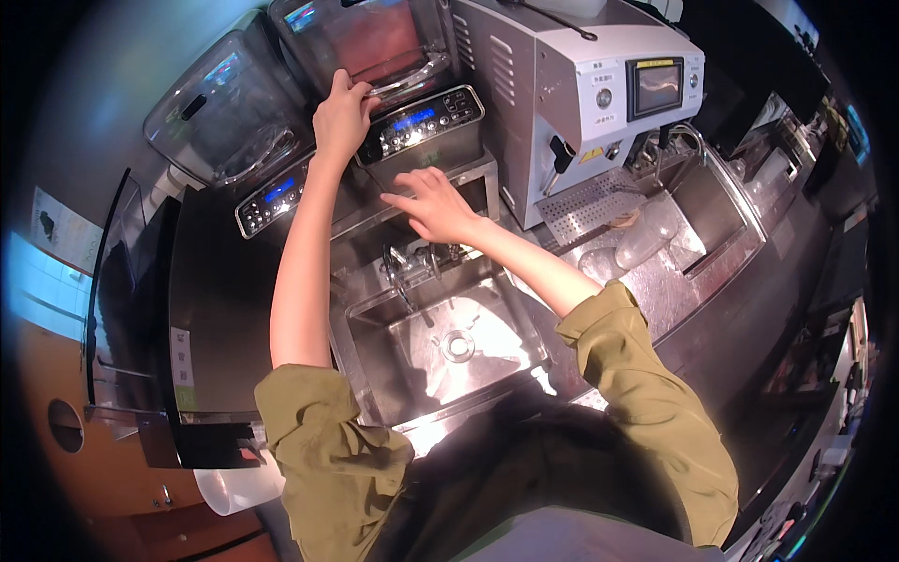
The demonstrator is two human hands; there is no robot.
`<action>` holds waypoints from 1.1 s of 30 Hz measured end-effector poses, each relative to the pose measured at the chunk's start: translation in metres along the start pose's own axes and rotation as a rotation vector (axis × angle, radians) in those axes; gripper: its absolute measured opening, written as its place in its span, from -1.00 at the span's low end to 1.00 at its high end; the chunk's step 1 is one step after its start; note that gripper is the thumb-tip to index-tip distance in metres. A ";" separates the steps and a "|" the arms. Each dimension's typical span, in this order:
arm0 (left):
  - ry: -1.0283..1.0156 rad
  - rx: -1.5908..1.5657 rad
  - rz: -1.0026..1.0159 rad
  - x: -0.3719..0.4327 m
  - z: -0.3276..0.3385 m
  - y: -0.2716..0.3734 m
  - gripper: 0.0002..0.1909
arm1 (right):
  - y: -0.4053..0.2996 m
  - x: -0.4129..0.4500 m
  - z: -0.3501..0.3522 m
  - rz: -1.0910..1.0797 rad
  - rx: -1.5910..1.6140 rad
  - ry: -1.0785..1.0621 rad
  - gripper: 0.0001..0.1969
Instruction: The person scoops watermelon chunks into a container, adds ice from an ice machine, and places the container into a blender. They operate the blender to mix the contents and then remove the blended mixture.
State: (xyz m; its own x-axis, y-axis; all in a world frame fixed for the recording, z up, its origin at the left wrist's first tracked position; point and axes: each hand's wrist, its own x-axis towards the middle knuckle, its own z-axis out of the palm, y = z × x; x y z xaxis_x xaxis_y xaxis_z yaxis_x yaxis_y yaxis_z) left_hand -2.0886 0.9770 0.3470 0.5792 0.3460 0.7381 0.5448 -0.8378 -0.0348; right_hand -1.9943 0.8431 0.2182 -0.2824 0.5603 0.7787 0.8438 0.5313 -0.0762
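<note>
My left hand (345, 116) reaches up to the lower front of a clear blender cover (365, 42) with something red behind it; its fingertips touch the cover's edge, and whether they grip it cannot be told. My right hand (439, 207) hangs with spread fingers and nothing in it, below the lit blue control panel (421, 121) of that machine and above the sink tap (395, 277). A second clear cover (232, 112) with its own lit control panel (277, 197) stands to the left.
Below my hands lies a steel sink (449, 351). On the right stand a grey dispensing machine (548, 91) with a small screen, a perforated drip tray (590, 204), clear plastic vessels (646, 232) and another sink basin (709, 204). A white container (235, 485) is at lower left.
</note>
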 end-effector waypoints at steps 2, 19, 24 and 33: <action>-0.036 0.039 0.019 0.003 -0.001 0.003 -0.89 | -0.006 -0.012 0.000 0.035 -0.021 0.003 -0.45; -0.220 0.309 0.250 0.022 -0.003 -0.002 -0.91 | 0.028 0.038 -0.006 0.167 -0.229 -0.304 -0.36; -0.212 0.330 0.244 0.022 -0.003 0.000 -0.89 | 0.029 0.042 -0.005 0.164 -0.227 -0.325 -0.35; -0.238 0.288 0.186 0.021 -0.004 0.000 -0.89 | 0.037 0.051 -0.005 0.158 -0.182 -0.401 -0.33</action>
State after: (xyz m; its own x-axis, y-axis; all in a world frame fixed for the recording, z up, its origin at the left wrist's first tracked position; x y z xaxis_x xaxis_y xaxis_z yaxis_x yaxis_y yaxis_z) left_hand -2.0788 0.9827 0.3647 0.7896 0.3158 0.5261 0.5452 -0.7545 -0.3653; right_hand -1.9753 0.8884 0.2583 -0.2682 0.8457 0.4615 0.9469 0.3196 -0.0355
